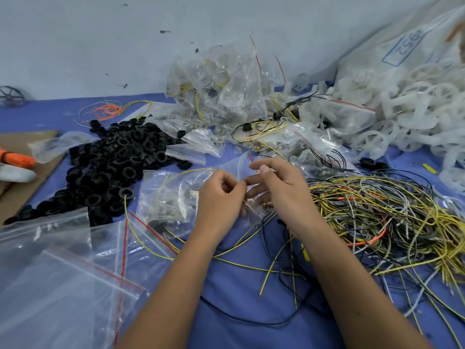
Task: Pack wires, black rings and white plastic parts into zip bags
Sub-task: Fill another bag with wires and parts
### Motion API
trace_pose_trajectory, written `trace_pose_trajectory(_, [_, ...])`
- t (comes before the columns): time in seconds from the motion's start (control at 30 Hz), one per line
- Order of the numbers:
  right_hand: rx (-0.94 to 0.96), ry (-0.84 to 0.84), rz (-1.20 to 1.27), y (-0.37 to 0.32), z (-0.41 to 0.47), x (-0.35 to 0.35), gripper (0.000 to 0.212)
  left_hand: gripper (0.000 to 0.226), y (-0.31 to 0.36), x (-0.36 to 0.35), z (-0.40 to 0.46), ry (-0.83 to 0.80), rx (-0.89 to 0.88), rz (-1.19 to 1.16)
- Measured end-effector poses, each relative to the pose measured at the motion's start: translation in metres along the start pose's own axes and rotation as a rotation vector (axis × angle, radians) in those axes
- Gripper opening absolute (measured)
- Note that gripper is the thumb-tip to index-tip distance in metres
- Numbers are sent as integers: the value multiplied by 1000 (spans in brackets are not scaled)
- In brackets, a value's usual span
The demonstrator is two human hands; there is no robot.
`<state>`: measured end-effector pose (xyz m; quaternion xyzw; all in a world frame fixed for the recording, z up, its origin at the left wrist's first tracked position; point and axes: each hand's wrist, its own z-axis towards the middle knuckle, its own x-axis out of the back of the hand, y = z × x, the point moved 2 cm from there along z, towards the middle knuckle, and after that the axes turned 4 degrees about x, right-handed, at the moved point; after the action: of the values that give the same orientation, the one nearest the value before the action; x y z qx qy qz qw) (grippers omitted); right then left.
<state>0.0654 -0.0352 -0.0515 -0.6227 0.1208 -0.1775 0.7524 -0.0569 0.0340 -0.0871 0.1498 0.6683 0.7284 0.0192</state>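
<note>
Hands are both up at the zip bag [201, 195] in the middle of the worktop [251, 298], so here's what I'm reading. My left hand [221, 197] has its fingers curled in, pinching the clear plastic near the bag's right end. My right hand [279, 185] sits just right of it, fingers loosely spread, fingertips [251, 182] touching the same film; I can't tell if it's really gripping anything.

The bag runs left to right, body off to the left, mouth with its red strip under my hands I think. It already has a yellow wire and small bits inside.

What matters next: the wire tangle [390, 217] lies right, near my right hand. The black rings [110, 167] are far-left, closer to my left hand. White plastic parts [415, 117] are far right.
</note>
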Motion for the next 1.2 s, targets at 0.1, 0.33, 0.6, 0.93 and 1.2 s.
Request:
trace_pose_trajectory(0.1, [102, 184, -214, 3, 3, 10, 19, 10, 0, -2, 0, -20, -5, 24])
trace_pose_trajectory(0.33, [231, 389, -1041, -2, 4, 37, 13, 11, -1, -3, 0, -56, -37, 69])
trace_pose_trajectory(0.6, [-21, 259, -1172, 4, 8, 54, 28, 15, -1, -5, 1, -71, -48, 105])
trace_pose_trajectory(0.93, [232, 498, -1010, -9, 6, 59, 16, 13, 3, -3, -2, -42, -43, 54])
trace_pose_trajectory(1.2, [213, -235, -940, -10, 5, 52, 22, 10, 4, 9, 4, 233, -39, -149])
